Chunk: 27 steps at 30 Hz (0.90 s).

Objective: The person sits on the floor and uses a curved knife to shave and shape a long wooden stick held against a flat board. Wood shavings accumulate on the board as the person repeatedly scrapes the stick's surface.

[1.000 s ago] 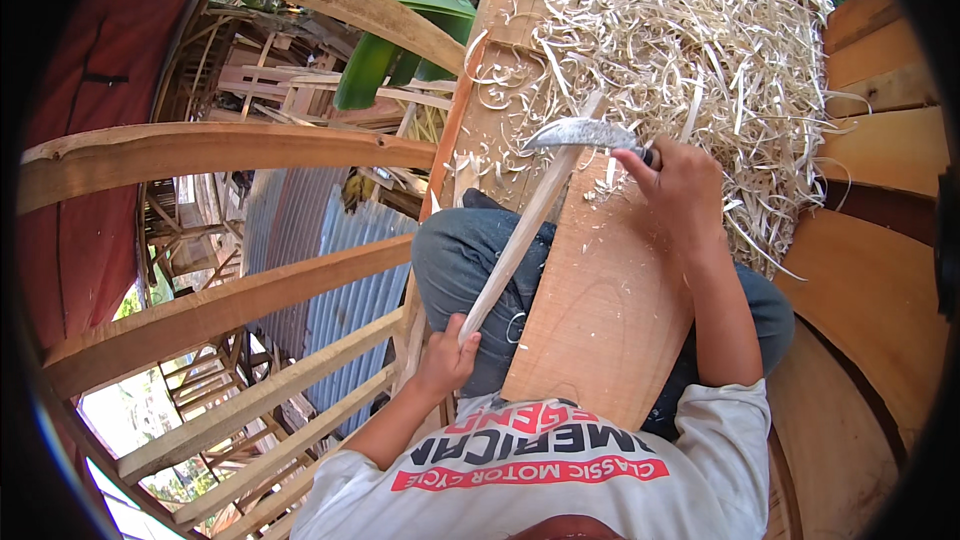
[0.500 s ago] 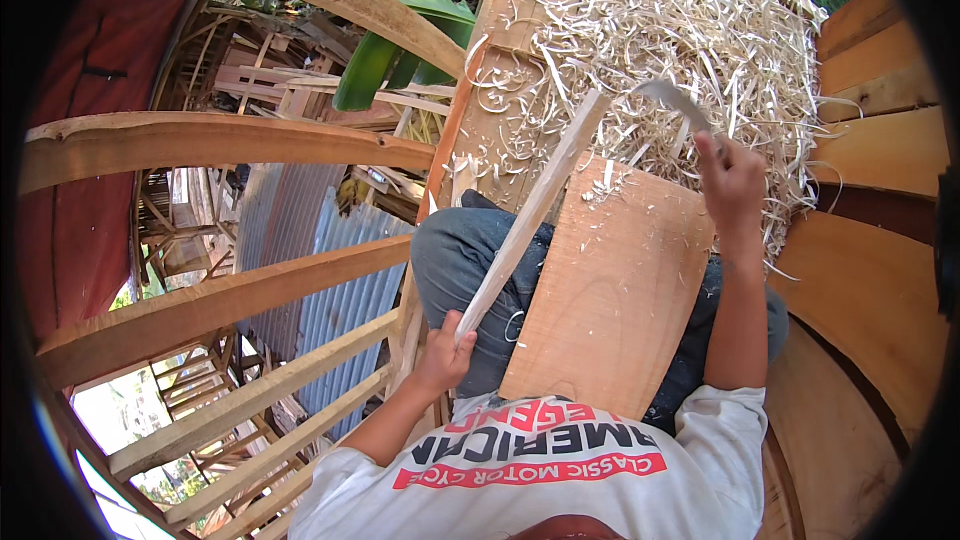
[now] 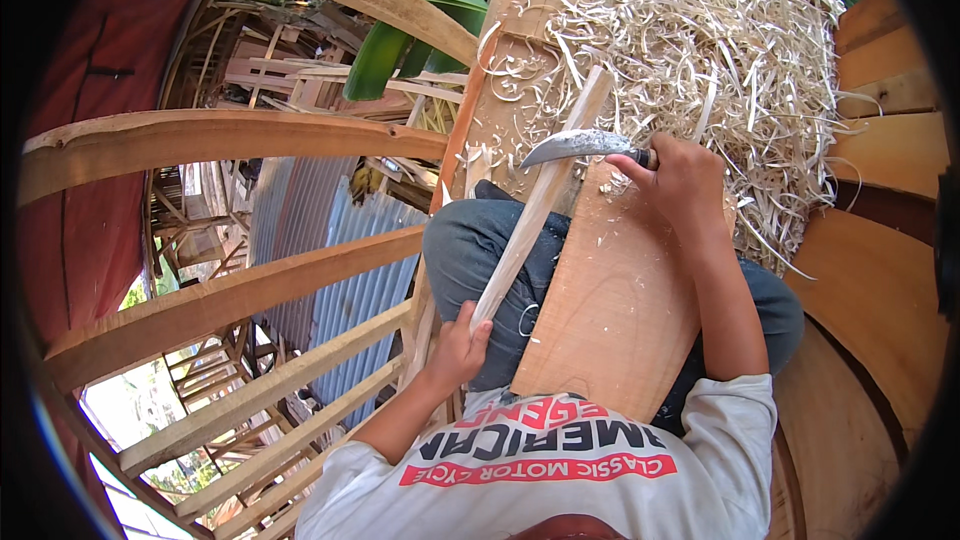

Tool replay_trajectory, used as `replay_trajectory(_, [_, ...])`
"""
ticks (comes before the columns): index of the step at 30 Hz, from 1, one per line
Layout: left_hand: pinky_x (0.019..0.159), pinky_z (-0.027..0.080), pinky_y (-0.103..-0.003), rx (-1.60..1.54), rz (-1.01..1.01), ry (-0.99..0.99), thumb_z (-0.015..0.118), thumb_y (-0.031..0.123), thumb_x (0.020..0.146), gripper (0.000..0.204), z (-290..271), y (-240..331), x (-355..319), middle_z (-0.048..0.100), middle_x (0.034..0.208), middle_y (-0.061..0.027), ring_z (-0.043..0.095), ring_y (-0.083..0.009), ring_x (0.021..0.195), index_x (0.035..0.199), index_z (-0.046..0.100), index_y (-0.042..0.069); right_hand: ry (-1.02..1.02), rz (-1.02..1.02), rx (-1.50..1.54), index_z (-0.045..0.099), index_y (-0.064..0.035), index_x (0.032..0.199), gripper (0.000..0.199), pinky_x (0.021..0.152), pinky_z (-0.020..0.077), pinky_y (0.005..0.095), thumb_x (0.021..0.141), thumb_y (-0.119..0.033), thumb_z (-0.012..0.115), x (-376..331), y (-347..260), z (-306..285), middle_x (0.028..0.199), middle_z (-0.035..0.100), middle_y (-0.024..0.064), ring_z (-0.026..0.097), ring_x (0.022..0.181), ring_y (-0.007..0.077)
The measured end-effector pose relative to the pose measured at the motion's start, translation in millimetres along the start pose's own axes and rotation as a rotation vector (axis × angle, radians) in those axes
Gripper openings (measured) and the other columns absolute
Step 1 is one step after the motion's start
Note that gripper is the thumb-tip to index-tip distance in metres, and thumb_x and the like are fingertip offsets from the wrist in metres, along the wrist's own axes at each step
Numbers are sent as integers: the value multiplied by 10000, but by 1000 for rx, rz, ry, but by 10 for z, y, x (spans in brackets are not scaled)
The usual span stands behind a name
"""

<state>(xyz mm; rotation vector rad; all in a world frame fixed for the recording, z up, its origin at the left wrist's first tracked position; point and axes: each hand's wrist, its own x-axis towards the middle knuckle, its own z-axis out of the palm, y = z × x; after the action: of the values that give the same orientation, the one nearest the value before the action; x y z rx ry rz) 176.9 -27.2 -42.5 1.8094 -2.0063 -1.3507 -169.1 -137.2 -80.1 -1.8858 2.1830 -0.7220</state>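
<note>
My left hand [image 3: 462, 348] is closed round the lower end of a long, squared wooden stick [image 3: 530, 218], which slants up and to the right, away from me. In my right hand [image 3: 685, 178] is the dark handle of a curved knife [image 3: 575, 146]. Its grey, hooked blade points left and lies across the upper part of the stick; whether it touches the wood I cannot tell. A flat wooden board [image 3: 610, 310] rests on my lap between my legs, with a few small chips on it. My right forearm passes over its right side.
A thick heap of curled wood shavings [image 3: 720, 70] covers the plank floor [image 3: 510, 70] ahead. Wooden rails [image 3: 240, 318] run along the left, with corrugated metal sheets [image 3: 360, 280] beyond. Wide planks [image 3: 870, 310] form the right side. A green leaf [image 3: 400, 45] hangs near the rails.
My right hand has brought the knife left and down, so its blade now lies across the stick. The left hand keeps its grip on the stick. The view has shifted slightly.
</note>
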Motion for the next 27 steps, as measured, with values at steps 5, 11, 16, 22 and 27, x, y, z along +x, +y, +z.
replay_trajectory(5, [496,398,-469,-7,27,29,481,219,959,267,21,63,19,518,585,-252,573,-469,604,1027,456,-38,32,16,-17,512,-70,524,674,419,426,336,734,-704,601,31,2,-32,451,504,66,511,386,211])
replay_trajectory(11, [495,395,-476,17,43,77,487,231,958,311,63,126,0,521,585,-266,570,-470,599,1065,458,-60,85,33,-47,526,-60,554,662,432,429,353,755,-687,591,73,-6,-99,462,512,76,530,407,231])
replay_trajectory(16, [497,405,-461,77,91,102,486,248,961,359,93,116,-38,532,595,-266,579,-456,595,1060,463,-96,67,593,384,492,-58,507,724,449,340,374,847,-698,483,191,620,-123,455,433,25,397,409,184])
replay_trajectory(22, [570,459,-412,-12,60,106,486,303,963,556,43,-48,-59,573,644,-264,636,-382,637,1226,421,-182,278,509,343,534,1,541,759,453,336,400,872,-677,455,-55,955,-625,459,446,60,438,448,194])
replay_trajectory(27, [612,474,-417,-41,22,65,501,305,955,551,15,27,-81,580,693,-295,638,-418,703,1212,433,-178,4,-77,225,546,-55,617,510,452,419,377,829,-506,649,-350,-75,-285,491,518,94,506,418,261])
